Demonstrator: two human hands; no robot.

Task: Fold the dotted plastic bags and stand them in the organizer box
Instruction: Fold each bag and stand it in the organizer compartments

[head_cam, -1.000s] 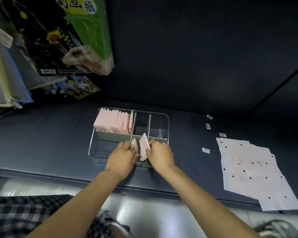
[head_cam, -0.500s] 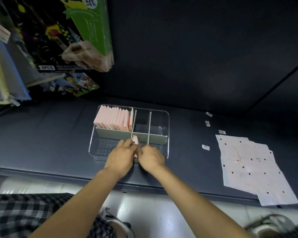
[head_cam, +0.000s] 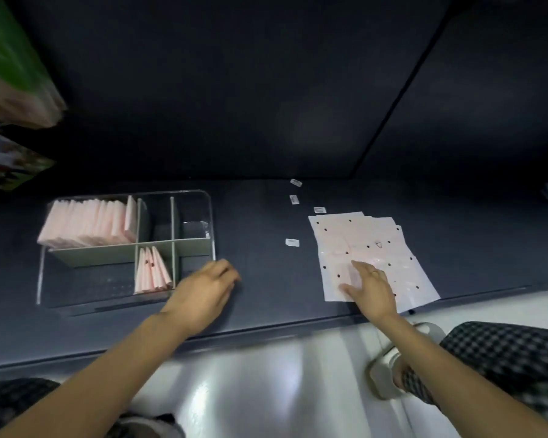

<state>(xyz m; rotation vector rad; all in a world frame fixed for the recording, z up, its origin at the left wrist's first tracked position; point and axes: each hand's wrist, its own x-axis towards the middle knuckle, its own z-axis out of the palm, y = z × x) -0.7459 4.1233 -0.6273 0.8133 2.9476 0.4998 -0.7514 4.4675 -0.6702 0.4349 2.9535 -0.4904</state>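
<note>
A clear organizer box (head_cam: 209, 216) with pale green dividers sits left of centre on a dark shelf (head_cam: 266, 279). Its upper-left compartment holds a long row of folded pink bags (head_cam: 86, 226) standing on edge. The lower-middle compartment holds a few more folded bags (head_cam: 152, 270), upright and leaning slightly; black dots show on them.

The left hand (head_cam: 203, 295) hangs just beside the box's lower-right corner, palm down, fingers loosely curled and holding nothing. It is blurred, so whether it touches the shelf cannot be told.

At right of centre lies a flat stack of dotted plastic bags (head_cam: 377, 248), pale pink with black dots, the sheets fanned slightly apart at their upper edges. The right hand (head_cam: 370, 289) rests on the lower part of this stack, fingers straight and a little spread, thumb out toward the left, a ring on one finger.

Four small white labels (head_cam: 292, 242) lie scattered on the shelf between the box and the stack, well apart from both hands.

A green package (head_cam: 10, 67) occupies the upper left of the frame, blurred. Along the bottom edge appear checked fabric (head_cam: 503, 358) and a pale glossy floor (head_cam: 250, 390).
</note>
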